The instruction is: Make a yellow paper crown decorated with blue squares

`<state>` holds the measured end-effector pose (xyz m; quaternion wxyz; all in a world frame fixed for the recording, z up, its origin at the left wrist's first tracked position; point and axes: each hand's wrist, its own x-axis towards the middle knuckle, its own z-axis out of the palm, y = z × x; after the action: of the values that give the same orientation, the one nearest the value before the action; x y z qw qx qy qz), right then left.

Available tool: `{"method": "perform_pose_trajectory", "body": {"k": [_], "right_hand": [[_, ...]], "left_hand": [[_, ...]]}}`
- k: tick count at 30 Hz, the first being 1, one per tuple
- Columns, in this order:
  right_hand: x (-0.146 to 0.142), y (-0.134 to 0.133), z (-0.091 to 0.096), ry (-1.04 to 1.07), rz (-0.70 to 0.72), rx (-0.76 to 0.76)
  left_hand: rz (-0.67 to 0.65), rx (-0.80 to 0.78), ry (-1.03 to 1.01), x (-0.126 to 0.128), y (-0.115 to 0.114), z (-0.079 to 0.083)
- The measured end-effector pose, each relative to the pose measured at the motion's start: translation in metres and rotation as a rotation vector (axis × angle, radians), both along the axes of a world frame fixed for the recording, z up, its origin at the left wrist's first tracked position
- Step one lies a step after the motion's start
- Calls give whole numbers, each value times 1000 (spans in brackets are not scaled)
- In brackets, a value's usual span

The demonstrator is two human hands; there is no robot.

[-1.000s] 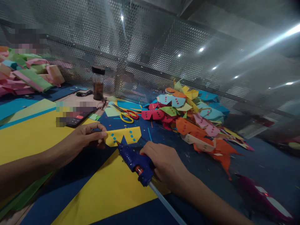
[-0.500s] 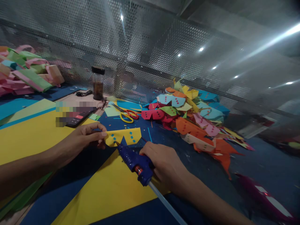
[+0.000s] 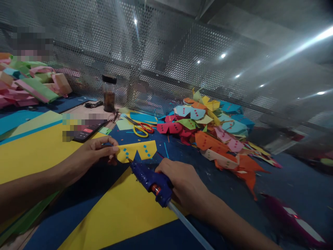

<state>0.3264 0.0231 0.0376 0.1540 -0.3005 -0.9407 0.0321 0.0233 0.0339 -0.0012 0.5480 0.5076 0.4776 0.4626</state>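
Between thumb and fingers, my left hand (image 3: 97, 152) pinches the left end of a small folded yellow paper piece (image 3: 135, 151). Blue diamond-shaped bits mark both halves of it, and a notch is cut in its lower edge. My right hand (image 3: 180, 180) is wrapped round a blue hot glue gun (image 3: 151, 182), whose nozzle points up and left at the lower edge of the yellow piece's left half. Whether the tip touches the paper I cannot tell. A whitish glue stick (image 3: 189, 224) juts from the gun's back. Below lies a large yellow sheet (image 3: 111, 208).
Red-and-yellow scissors (image 3: 140, 128) lie behind the paper, near a phone (image 3: 87, 130) and a lidded jar (image 3: 108, 93). Colourful paper butterflies (image 3: 215, 125) pile up on the right. A purple tool (image 3: 292, 217) rests front right; folded paper pieces (image 3: 33, 81) heap at far left.
The glue gun's rear and my right hand have shifted slightly right; the nozzle stays near the paper's lower edge. My left hand and the yellow piece look still.
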Motion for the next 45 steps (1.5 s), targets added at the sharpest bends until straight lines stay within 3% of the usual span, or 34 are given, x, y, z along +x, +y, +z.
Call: {"method": "perform_pose_trajectory", "body": {"k": [4,8,12,21,27,35,41,45], "right_hand": [[4,2,1,124,11,-105],[14,6,-3,205,-122,-105],[34,7,-5,211,-193,-89],[84,-17,-7,88,-536,68],[107,-26,-12,46,-648,9],[118,-9,-14,-30,-621,-124],[123,19,-21,-47,-534,-149],[123,30,-31,-61,-488,-167]], "left_hand": [[20,-5,-42,-1,3,-2],[25,39,-39,-1,4,1],[22,77,-9,0,4,1],[47,91,30,-1,1,-2],[51,78,35,1,0,-1],[47,35,-2,4,0,1],[-17,55,-53,22,-3,15],[-29,63,-63,33,-4,16]]}}
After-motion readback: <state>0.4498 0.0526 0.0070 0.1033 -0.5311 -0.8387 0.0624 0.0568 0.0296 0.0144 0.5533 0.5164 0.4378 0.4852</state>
